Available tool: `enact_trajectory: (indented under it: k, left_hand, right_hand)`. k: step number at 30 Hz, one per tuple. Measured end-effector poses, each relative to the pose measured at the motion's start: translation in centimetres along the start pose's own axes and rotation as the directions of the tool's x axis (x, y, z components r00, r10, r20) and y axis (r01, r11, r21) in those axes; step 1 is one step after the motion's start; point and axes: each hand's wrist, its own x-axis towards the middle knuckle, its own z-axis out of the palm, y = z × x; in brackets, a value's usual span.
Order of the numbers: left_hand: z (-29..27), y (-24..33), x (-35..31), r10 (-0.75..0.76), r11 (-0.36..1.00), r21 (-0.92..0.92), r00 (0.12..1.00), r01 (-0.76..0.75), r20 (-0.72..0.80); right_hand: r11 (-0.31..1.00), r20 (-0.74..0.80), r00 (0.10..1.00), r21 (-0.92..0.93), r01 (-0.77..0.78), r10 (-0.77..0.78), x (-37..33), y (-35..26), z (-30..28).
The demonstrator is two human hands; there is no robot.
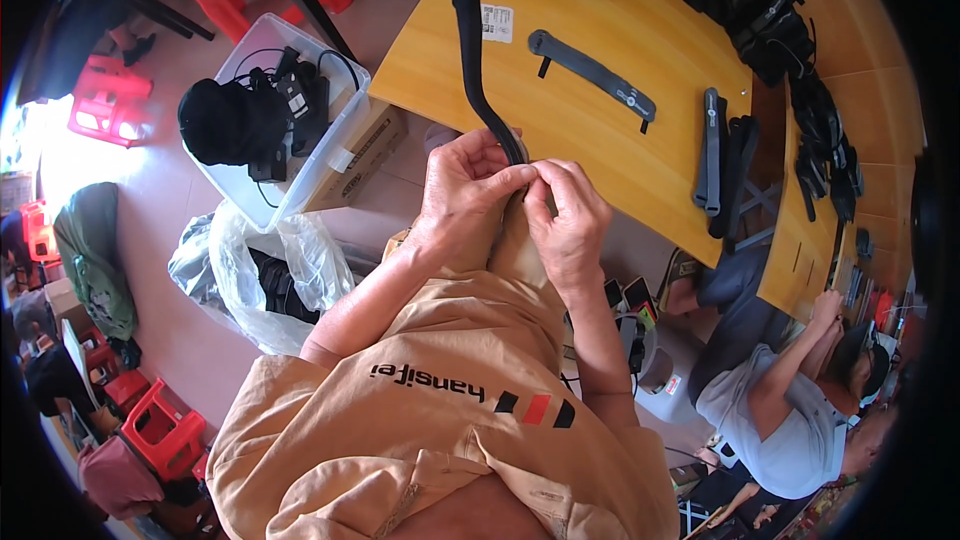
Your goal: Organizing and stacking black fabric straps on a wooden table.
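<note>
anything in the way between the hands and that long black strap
Nothing visible does. The left hand grips the black strap directly near its lower end, and the right hand is at that same end.

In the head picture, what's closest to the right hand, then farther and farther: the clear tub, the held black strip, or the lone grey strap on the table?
1. Black strip: pinched between the left hand and right hand.
2. Grey strap: on the table, ahead.
3. Clear tub: off to the left, past the left hand.
</note>
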Motion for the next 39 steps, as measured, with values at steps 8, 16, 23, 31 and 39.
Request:
enact_trajectory:
  k: [8,16,23,31,39]
  left_hand:
    - [-0.8,-0.2,0.2,-0.016,0.999,0.044,0.998,0.013,0.056]
    - [-1.0,0.5,-0.1,-0.063,0.996,0.061,0.996,0.059,0.067]
    - [-1.5,1.3,0.1,-0.092,0.995,0.049,0.993,0.089,0.068]
    - [-1.6,0.8,0.0,-0.155,0.988,0.02,0.975,0.154,0.159]
    - [-1.0,1.1,-0.2,-0.055,0.992,0.125,0.984,0.034,0.172]
  right_hand:
    - [0.985,0.1,0.988,0.115,-0.129,0.117,0.4,0.3,-0.1]
    - [0.884,0.217,0.938,0.331,-0.331,0.27,0.4,0.3,-0.3]
    - [0.826,0.187,0.954,0.479,-0.298,0.235,-0.1,0.0,0.0]
    - [0.704,0.255,0.921,0.594,-0.39,0.294,-0.5,0.9,-0.5]
    - [0.952,0.09,0.984,0.255,-0.169,0.151,-0.3,-0.2,-0.3]
